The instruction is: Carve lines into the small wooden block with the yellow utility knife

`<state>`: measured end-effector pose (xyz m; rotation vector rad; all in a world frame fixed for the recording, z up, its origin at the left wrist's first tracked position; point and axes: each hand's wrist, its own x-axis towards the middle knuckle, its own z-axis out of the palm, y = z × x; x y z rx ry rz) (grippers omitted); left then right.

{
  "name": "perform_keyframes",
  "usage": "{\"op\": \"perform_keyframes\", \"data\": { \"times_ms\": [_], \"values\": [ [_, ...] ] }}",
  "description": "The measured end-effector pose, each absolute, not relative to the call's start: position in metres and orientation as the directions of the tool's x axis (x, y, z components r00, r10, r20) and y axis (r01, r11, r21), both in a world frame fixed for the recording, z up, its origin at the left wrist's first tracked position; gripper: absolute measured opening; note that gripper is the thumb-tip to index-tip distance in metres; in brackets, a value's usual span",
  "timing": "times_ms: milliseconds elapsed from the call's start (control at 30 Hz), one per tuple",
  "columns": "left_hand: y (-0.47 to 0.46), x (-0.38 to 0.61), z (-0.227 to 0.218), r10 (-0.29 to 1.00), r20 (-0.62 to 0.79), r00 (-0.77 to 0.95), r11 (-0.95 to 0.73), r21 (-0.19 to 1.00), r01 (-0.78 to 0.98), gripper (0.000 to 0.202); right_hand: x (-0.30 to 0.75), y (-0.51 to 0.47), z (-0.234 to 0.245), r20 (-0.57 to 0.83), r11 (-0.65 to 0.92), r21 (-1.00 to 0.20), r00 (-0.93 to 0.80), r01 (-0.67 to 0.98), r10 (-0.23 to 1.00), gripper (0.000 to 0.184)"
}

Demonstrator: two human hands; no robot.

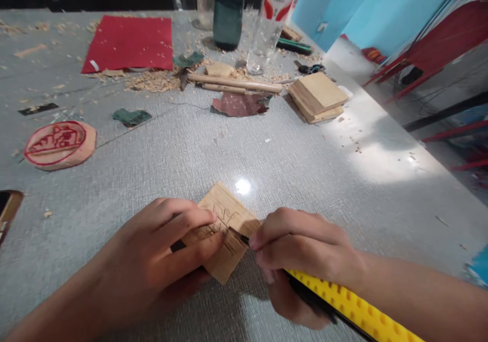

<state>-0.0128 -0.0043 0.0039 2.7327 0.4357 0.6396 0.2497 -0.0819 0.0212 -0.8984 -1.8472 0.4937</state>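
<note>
A small flat wooden block [224,220] with pencil lines drawn on its face lies on the grey table [312,179] near the front edge. My left hand [160,255] presses down on the block's left part, fingers curled over it. My right hand [301,260] is closed round a yellow-handled knife [351,306], whose dark blade tip [242,238] touches the block's right side. The handle runs back along my right forearm.
Farther back lie a round wooden stamp carved in red [60,144], a red sheet [129,42], wood shavings [152,80], wooden-handled carving tools [236,84], a stack of wooden blocks [318,97], a clear plastic bottle [272,22] and a dark green bottle [227,11].
</note>
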Motion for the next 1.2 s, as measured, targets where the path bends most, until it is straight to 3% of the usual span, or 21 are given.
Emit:
{"op": "perform_keyframes", "data": {
  "times_ms": [167,300,533,767,967,1200],
  "values": [
    [-0.004,-0.012,0.003,0.353,0.394,0.849,-0.912,0.349,0.217,0.026,0.246,-0.083,0.021,0.585,0.611,-0.713,-0.188,0.343,0.789,0.029],
    [-0.004,-0.011,0.002,0.36,0.405,0.84,-0.911,0.346,0.224,0.026,0.253,-0.088,0.029,0.537,0.588,-0.709,-0.243,0.389,0.808,0.028],
    [-0.003,-0.011,0.004,0.351,0.397,0.848,-0.909,0.36,0.209,0.025,0.248,-0.079,0.019,0.603,0.641,-0.676,-0.228,0.363,0.765,0.031],
    [-0.005,-0.012,0.001,0.362,0.403,0.841,-0.907,0.362,0.216,0.028,0.252,-0.086,0.028,0.54,0.595,-0.704,-0.252,0.387,0.803,0.03],
    [-0.002,-0.008,0.005,0.366,0.418,0.831,-0.906,0.364,0.216,0.022,0.254,-0.08,0.029,0.596,0.656,-0.64,-0.28,0.401,0.753,0.029],
    [-0.004,-0.011,0.005,0.368,0.4,0.839,-0.906,0.359,0.226,0.022,0.252,-0.083,0.03,0.598,0.641,-0.663,-0.241,0.387,0.764,0.025]
  ]
}}
